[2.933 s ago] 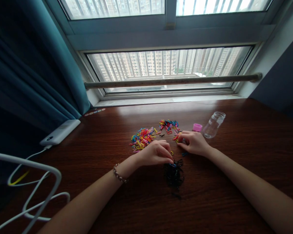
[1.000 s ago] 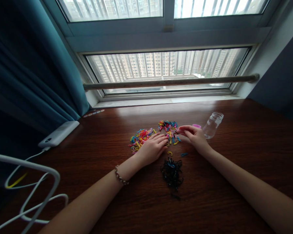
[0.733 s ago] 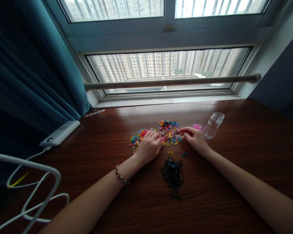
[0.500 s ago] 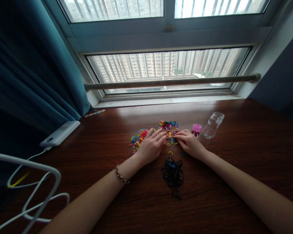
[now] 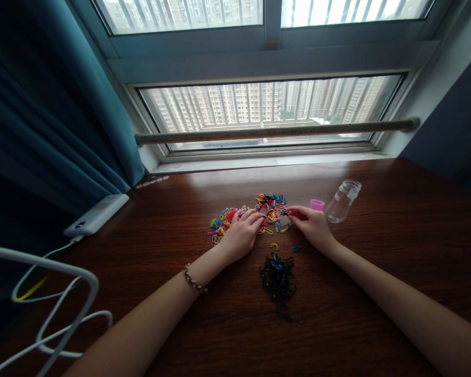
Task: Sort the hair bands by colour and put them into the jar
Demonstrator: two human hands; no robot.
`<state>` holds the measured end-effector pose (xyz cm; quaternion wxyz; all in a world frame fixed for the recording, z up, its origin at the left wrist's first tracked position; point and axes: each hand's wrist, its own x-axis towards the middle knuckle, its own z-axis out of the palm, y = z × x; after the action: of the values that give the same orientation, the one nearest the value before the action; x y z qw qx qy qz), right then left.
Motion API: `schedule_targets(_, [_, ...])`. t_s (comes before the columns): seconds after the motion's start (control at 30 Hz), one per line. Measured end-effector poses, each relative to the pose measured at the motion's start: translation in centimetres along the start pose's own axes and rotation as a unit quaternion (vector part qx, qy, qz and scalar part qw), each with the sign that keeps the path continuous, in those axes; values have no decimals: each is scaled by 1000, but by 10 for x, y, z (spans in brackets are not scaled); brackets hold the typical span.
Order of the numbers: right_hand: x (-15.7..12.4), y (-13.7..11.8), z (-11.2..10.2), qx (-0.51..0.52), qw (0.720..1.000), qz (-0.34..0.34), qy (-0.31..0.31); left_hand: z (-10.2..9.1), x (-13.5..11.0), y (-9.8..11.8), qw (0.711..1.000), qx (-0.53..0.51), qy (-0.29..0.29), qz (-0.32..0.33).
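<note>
Small coloured rubber bands [image 5: 221,222] lie in a loose heap on the brown table, with a second cluster of mixed bands [image 5: 270,200] just behind and to the right. My left hand [image 5: 241,233] rests palm down over the right side of the heap, its fingers stretched forward among the bands and holding nothing that shows. In the fingertips of my right hand [image 5: 313,226] are pinched dark rubber bands [image 5: 285,212], at the right edge of the cluster. Nearer to me lies a pile of black rubber bands [image 5: 277,280]. Single yellow [image 5: 274,246] and blue [image 5: 297,248] bands lie between.
A clear open jar [image 5: 339,204] stands right of my right hand, with a pink cap [image 5: 317,204] beside it. At left are a white power bank [image 5: 96,214] with a cable and a thick white bent tube [image 5: 63,267]. A window and rail [image 5: 275,134] rise behind the table.
My right hand has drawn slightly right, away from the cluster, and now pinches dark bands. The blue band beneath it shows more fully. My left hand has shifted slightly left.
</note>
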<state>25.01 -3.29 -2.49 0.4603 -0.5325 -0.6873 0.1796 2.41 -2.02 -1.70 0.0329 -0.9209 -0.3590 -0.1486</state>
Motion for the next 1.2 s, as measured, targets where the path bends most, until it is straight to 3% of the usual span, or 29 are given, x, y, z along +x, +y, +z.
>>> schedule_targets(0.27, [0,-4,-3,13,1000,-23,6,1,1,0,1000,-4,10,-9])
schedule_targets(0.4, [1,-8,-3,59,998,13,29,3,0,-1,1000,-6,14,-17])
schedule_targets(0.53, [3,-21,-5,158,985,69,6,4,-1,-1,1000,-5,16,-4])
schedule_targets(0.7, [-1,-41,-9,253,955,103,-114,1,1,-2,998,-20,62,-16])
schedule_targets(0.9, [-11,-48,-6,248,907,44,-336,1,3,-10,985,-64,122,-109])
schedule_targets(1.1, [-13,-53,-6,170,899,-71,-397,1,2,-13,980,-43,139,-136])
schedule_targets(1.2, [-12,-54,-6,144,907,-103,-382,0,2,-11,975,-56,170,-136])
